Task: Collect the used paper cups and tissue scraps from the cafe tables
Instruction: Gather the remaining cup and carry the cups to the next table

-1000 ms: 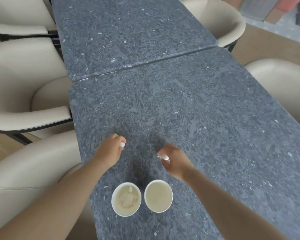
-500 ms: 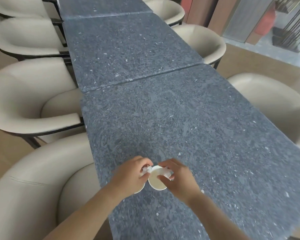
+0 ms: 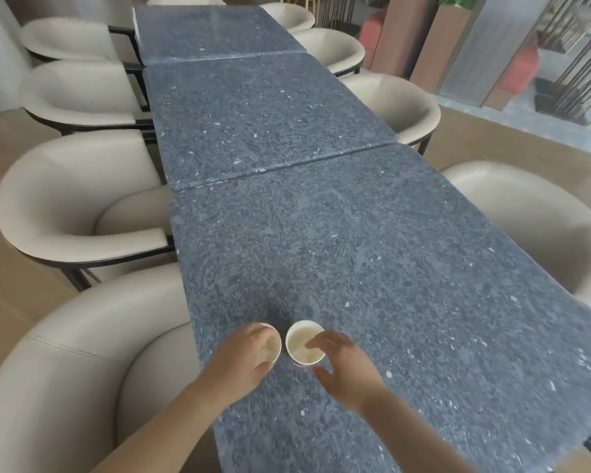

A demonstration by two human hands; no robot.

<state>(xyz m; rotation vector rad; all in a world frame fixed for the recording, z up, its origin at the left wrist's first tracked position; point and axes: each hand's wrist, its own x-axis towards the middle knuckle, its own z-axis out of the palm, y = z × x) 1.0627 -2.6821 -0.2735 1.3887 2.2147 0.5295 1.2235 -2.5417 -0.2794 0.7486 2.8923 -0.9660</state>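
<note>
Head view: our left hand (image 3: pixel 244 358) cups one white paper cup (image 3: pixel 274 343), right hand (image 3: pixel 345 365) spread beside the other white paper cup (image 3: pixel 304 342); scraps seem binned, cups remain.

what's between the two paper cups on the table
Nothing: in the head view, the left paper cup and the right paper cup stand side by side with only a thin strip of bare grey table between them.
</note>
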